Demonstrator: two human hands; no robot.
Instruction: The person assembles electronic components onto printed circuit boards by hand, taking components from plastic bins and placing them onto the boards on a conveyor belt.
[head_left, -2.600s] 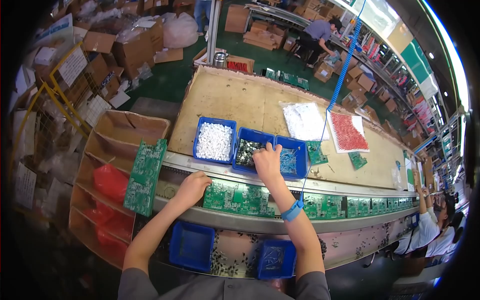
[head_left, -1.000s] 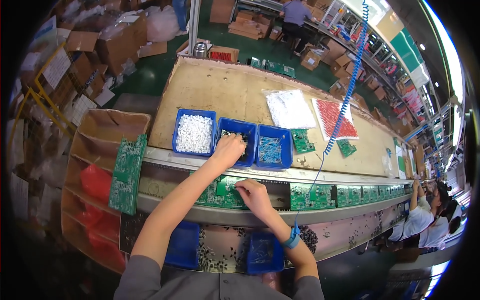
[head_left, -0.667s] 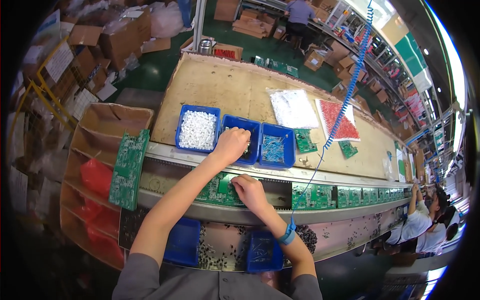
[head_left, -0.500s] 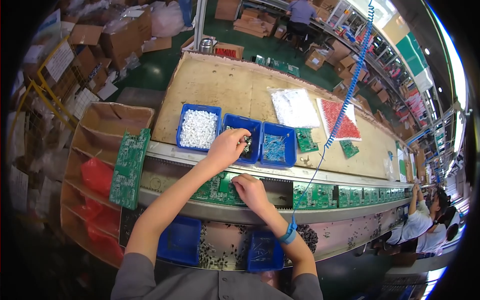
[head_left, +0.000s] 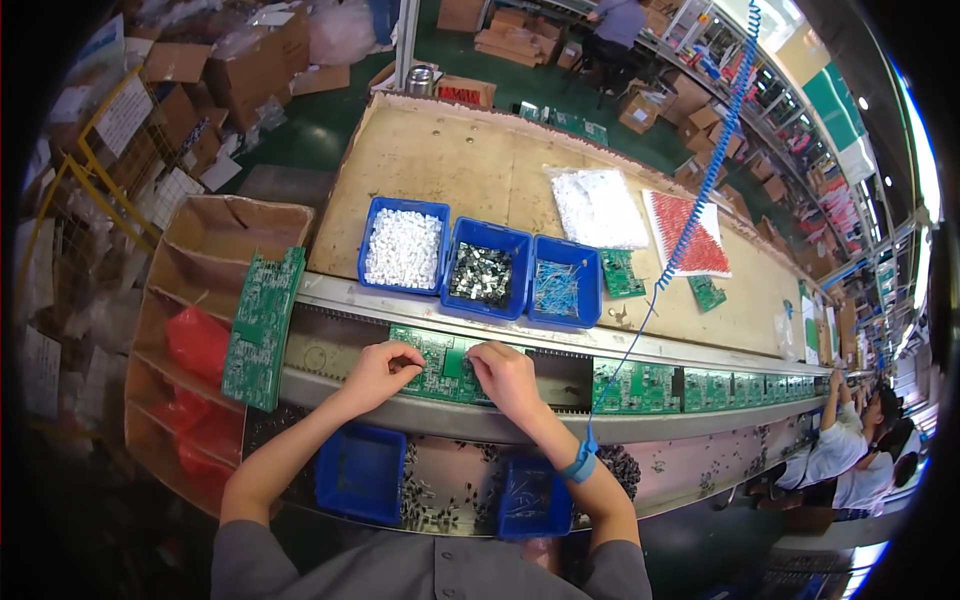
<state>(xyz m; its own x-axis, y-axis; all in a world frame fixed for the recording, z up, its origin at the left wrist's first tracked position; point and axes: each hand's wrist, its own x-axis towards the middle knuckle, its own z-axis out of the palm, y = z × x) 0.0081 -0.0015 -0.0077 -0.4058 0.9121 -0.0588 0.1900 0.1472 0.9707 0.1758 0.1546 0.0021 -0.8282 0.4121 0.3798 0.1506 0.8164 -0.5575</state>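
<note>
A green circuit board point(head_left: 438, 378) lies in the conveyor track in front of me, between my two hands. Over its left end is my left hand point(head_left: 378, 376), thumb and fingertips pinched; anything between them is too small to make out. My right hand point(head_left: 508, 378) bends over the board's right part, fingertips closed and low to its surface, whatever they hold hidden. A blue band with a coiled cord circles my right wrist. Beyond the track stand three blue bins: one of white parts point(head_left: 403, 248), one of black and silvery parts point(head_left: 482, 275), one of blue leaded parts point(head_left: 562, 288).
More circuit boards point(head_left: 634, 386) line the track to the right. Another board point(head_left: 262, 330) leans on a cardboard divider box point(head_left: 190, 420). Two blue bins point(head_left: 362, 476) and scattered black parts sit below the rail. A blue coiled cord point(head_left: 700, 190) hangs down. Co-workers sit far right.
My left hand has left the middle bin of black and silvery parts and come down to the board's left end. My right hand has stayed over the board.
</note>
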